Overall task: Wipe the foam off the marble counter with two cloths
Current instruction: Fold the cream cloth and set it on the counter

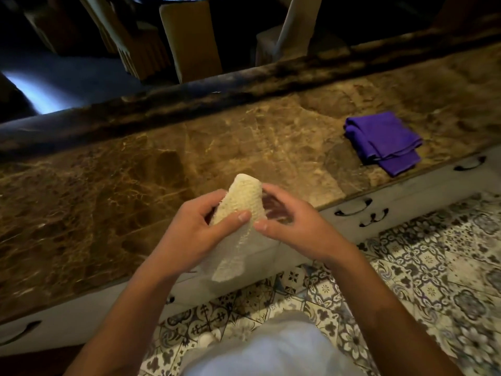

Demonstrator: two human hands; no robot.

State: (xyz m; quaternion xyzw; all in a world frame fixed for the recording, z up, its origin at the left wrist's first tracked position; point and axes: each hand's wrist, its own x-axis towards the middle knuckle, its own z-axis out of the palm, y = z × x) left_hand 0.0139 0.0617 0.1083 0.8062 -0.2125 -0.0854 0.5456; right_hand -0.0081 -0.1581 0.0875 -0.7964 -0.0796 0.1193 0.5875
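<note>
Both hands are raised over the counter (135,164) edge: the left hand (195,226) grips the cream cloth (244,202), the right hand (292,223) pinches its other side. A purple cloth (382,141) lies apart.

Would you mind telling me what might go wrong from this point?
1. The cream cloth is bunched between the left hand and right hand, its tail dangling off the counter edge; it may smear rather than wipe.
2. The purple cloth overhangs the marble counter edge and might slide off if brushed.
</note>
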